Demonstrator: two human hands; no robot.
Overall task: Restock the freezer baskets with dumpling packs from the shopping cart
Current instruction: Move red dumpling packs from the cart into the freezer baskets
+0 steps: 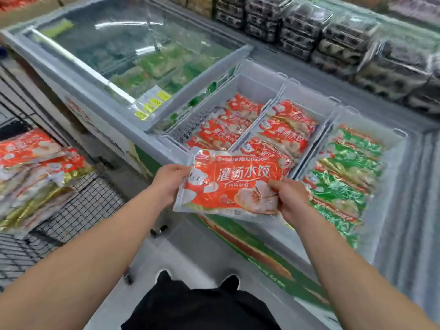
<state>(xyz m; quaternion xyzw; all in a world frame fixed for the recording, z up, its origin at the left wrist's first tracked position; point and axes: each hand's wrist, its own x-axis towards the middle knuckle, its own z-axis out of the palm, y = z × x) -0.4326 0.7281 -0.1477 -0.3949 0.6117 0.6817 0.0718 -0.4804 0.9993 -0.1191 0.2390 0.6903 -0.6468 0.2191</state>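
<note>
At the far left, the wire shopping cart [78, 208] held a loose heap of dumpling packs [35, 172], mostly orange-red ones with some gold-edged ones among them, piled against its mesh wall. Beside it stood the chest freezer [107, 129], whose sliding glass lid [123, 48] covered the left part, with green packages dimly visible beneath and yellow price tags [152, 104] stuck near the lid's edge. Just in front of the freezer's near rim, the left hand [170, 181] gripped the left edge of an orange-red dumpling pack [232, 184], fingers curled behind it and thumb on the front. That pack was held face-up in the air, over the freezer's front edge and just short of the baskets. To the right of the lid the freezer was open, showing three white baskets side by side. The left basket [238, 91] contained orange-red packs [226, 127] lying overlapped, and the middle basket [307, 101] held more of the same orange-red kind [285, 129] in a row. The right hand [291, 200] pinched the held pack's lower right corner, thumb over the printed dumplings. Farther right, the third basket [381, 129] was filled with green packs [342, 184] stacked in an overlapping line. Behind the freezer, shelves carried stacked clear trays of dark goods [333, 39], too blurred to identify.
</note>
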